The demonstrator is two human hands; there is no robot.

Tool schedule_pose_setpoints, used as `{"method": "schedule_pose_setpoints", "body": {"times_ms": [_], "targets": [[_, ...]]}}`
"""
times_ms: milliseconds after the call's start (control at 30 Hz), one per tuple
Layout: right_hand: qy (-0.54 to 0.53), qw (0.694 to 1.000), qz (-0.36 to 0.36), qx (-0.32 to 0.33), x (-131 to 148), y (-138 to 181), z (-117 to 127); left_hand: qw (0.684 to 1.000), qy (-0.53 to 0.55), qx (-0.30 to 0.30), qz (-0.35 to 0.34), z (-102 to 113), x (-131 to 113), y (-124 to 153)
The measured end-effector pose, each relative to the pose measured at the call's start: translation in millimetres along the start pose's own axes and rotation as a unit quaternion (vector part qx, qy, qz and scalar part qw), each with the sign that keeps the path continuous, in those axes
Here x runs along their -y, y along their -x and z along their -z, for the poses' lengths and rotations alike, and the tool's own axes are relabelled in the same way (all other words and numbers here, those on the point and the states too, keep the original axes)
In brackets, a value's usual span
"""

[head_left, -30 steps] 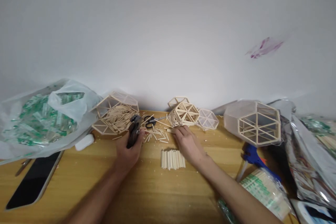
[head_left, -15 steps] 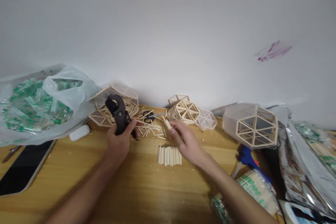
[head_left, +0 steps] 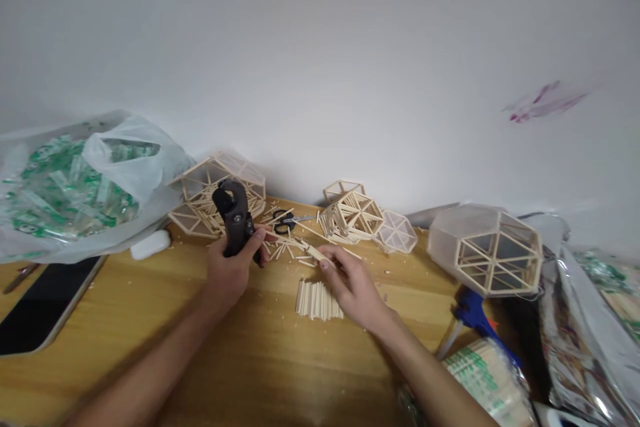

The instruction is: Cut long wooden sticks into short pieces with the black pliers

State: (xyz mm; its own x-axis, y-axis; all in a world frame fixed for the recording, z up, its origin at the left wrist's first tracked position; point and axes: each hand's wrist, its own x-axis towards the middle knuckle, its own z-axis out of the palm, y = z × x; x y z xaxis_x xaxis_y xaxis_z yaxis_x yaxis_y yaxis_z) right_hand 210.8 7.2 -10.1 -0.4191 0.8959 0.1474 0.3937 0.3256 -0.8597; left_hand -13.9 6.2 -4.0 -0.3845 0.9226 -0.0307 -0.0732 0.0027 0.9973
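My left hand is closed around a black hand cutter, its curved jaw pointing up and away. A thin pale stick runs from near the left fingertips toward my right hand. Pinched in the right thumb and fingers are short wooden sticks, seemingly a small bunch; their exact number cannot be made out. Just below lies a neat row of cut wooden sticks on the wooden table. Loose stick pieces are scattered between the hands, close to black-handled scissors.
At the back stand stick-built frames: a stick-filled one, a small one and a covered one. A plastic bag of green-printed wrappers and a phone lie left. A blue glue gun and packaged sticks lie right.
My right hand has lowered slightly, and its sticks now tilt toward the left hand. The cutter has shifted a little to the right. The camera view has turned slightly.
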Motion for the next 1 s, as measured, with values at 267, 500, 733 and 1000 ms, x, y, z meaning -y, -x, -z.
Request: {"method": "schedule_pose_setpoints", "body": {"times_ms": [267, 500, 733, 1000], "targets": [[0.015, 1.0, 0.02, -0.008, -3, -1, 0, 0.999, -0.038, 0.013, -0.027, 5, 3, 0], [0.026, 0.999, 0.04, -0.003, -4, -2, 1, 0.994, -0.09, 0.053, -0.043, 11, 20, 0], [0.042, 0.997, 0.06, -0.002, -6, 1, -4, 0.964, -0.219, 0.139, -0.063, 7, 23, 6], [0.081, 0.992, 0.093, -0.019, -5, 2, -3, 0.974, -0.19, 0.123, -0.004, 2, 30, 8]]}}
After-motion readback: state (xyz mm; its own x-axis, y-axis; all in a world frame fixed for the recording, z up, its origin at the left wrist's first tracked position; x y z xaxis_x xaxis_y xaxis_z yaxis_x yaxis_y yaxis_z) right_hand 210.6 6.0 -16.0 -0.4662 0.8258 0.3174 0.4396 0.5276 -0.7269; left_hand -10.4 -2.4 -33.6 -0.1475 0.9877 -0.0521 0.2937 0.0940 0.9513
